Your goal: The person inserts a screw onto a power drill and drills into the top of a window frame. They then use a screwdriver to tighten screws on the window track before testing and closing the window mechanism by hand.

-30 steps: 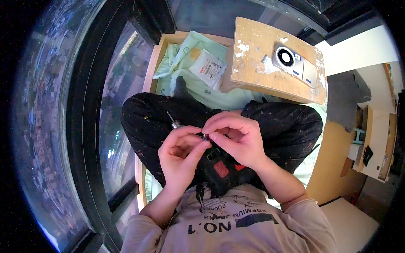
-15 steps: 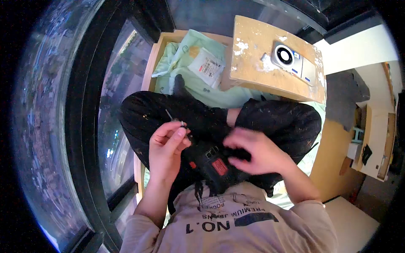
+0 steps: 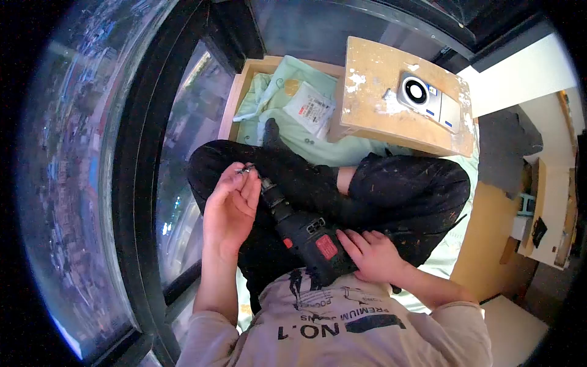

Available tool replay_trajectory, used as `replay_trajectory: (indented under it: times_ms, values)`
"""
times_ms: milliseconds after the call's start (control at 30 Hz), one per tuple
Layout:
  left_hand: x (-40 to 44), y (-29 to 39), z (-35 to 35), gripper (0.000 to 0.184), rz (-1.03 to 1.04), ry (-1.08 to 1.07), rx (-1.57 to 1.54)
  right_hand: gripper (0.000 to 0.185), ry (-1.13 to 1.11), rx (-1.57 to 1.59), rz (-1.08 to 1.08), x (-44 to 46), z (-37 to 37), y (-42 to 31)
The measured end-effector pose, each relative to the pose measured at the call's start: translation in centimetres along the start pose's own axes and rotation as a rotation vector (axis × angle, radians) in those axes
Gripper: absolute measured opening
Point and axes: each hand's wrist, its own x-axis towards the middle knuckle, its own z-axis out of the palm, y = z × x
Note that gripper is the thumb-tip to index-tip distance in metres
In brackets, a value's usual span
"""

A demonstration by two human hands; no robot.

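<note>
A black power drill with a red label lies across my lap, its chuck end pointing up and to the left. Beside that chuck, my left hand is closed, pinching a thin metal drill bit between thumb and fingertips. The bit is small, and part of it is hidden by the fingers. My right hand rests against the right side of the drill's body near its rear end, fingers stretched out and slightly apart.
Ahead stands a paint-spotted wooden box with a white-and-blue device on top. A labelled plastic packet lies on the green cloth. Window frames border the left, and a wooden floor shows at the right.
My right hand has moved down and back onto the drill's side. My left hand has shifted slightly up and left with the bit, which now points differently. The view has tilted slightly.
</note>
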Motion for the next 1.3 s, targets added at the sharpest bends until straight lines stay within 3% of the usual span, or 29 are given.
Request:
replay_trajectory:
  times_ms: [233, 300, 467, 567, 633, 733, 800, 833, 933, 1133, 1200, 1300]
  values:
    - [0.4, 0.8, 1.2, 0.02, 0.079, 0.127, -0.039, 0.102, 0.154, 0.181, -0.078, -1.3, -0.7, 1.5]
    - [0.8, 1.1, 1.7, 0.019, 0.066, 0.078, -0.046, 0.099, 0.32, 0.319, -0.092, -1.6, -0.6, 1.9]
    - [2.0, 1.1, 1.8, 0.015, 0.044, 0.026, -0.124, 0.089, 0.427, 0.381, -0.086, -4.2, -3.3, 1.8]
    - [2.5, 0.3, 2.0, 0.015, -0.013, -0.003, -0.17, 0.093, 0.552, 0.449, -0.07, -6.3, -2.5, 2.1]
    - [2.8, -0.7, 2.4, 0.016, -0.055, 0.025, -0.177, 0.087, 0.487, 0.536, -0.008, -7.6, -3.3, 2.0]
    - [3.0, -2.1, 2.7, 0.016, -0.162, -0.056, -0.216, 0.073, 0.557, 0.516, 0.009, -8.5, -3.4, 1.8]
    - [3.2, -2.6, 2.9, 0.016, -0.172, -0.051, -0.212, 0.057, 0.59, 0.494, 0.076, -8.8, -3.3, 1.5]
    - [3.3, -2.8, 2.9, 0.016, -0.178, -0.047, -0.212, 0.057, 0.59, 0.496, 0.077, -9.1, -2.7, 1.7]
    - [3.4, -2.9, 3.8, 0.015, -0.168, 0.022, -0.225, 0.086, 0.664, 0.641, 0.034, -9.5, -1.3, 2.1]
    - [3.8, -3.2, 3.6, 0.015, -0.17, -0.005, -0.141, 0.079, 0.727, 0.865, 0.078, -10.2, 0.4, 1.9]
    - [3.7, -3.4, 3.8, 0.015, -0.174, 0.008, -0.14, 0.079, 0.634, 0.667, 0.009, -10.1, -0.4, 2.5]
    - [3.7, -3.4, 3.9, 0.015, -0.177, 0.031, -0.131, 0.081, 0.653, 0.674, 0.014, -9.3, -1.2, 2.0]
